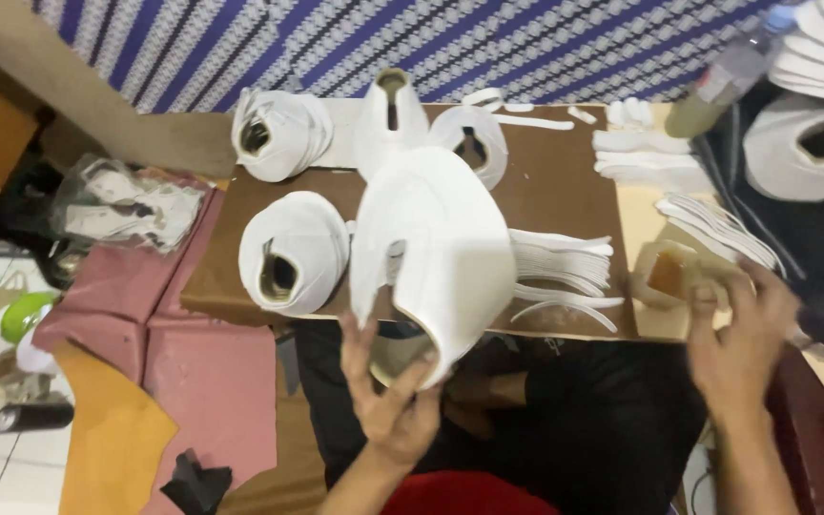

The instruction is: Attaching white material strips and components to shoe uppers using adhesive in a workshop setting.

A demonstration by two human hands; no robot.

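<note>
My left hand (388, 401) grips the open bottom of a white shoe upper (436, 248) and holds it upright over the near edge of the brown board (565, 186). My right hand (741, 329) is at the right, blurred, with fingers closed around a small tan pot (668, 272) of brownish stuff. Whether it holds a brush I cannot tell. A fan of white curved strips (565, 267) lies on the board between the two hands.
Several more white uppers (293, 250) stand on the board, with others stacked at the top right (813, 133). White cut pieces (646, 153) and strips (717, 224) lie at the right. A plastic bag (126, 205), pink sheets (207, 381) and tan leather (112, 439) are at the left.
</note>
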